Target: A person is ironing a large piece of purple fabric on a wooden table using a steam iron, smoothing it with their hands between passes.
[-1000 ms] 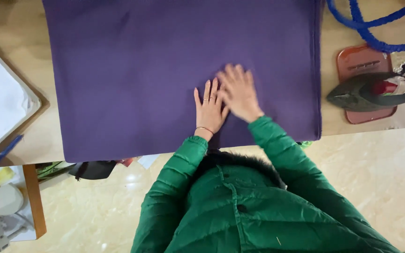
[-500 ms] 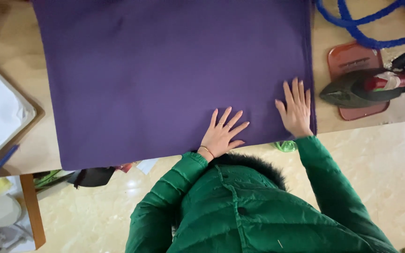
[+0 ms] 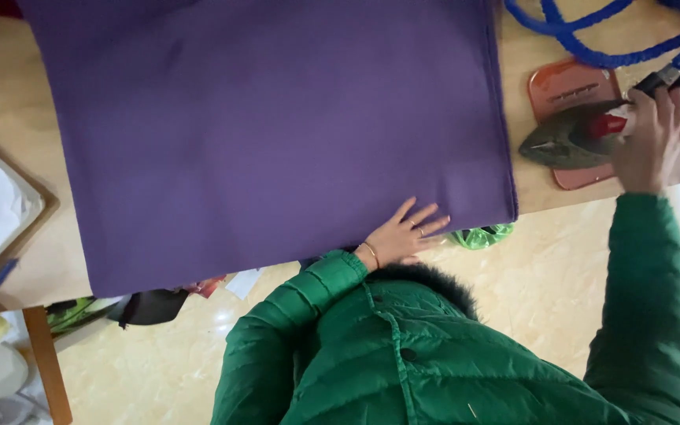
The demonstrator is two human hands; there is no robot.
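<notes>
Right hand [image 3: 651, 138] grips iron [image 3: 584, 138] at desk's [image 3: 529, 197] right edge; left hand [image 3: 403, 234] flat, released, pinning purple cloth [image 3: 277, 134]; lift cleanly.

I wear a green quilted puffer jacket [image 3: 434, 354] with a dark fur-trimmed collar [image 3: 426, 279]. A thin gold bracelet [image 3: 371, 253] circles my left wrist, and a ring [image 3: 414, 230] sits on one finger.

Left hand [image 3: 401, 236] flat on purple cloth [image 3: 277, 134], right hand [image 3: 651, 138] around iron [image 3: 584, 140].
</notes>
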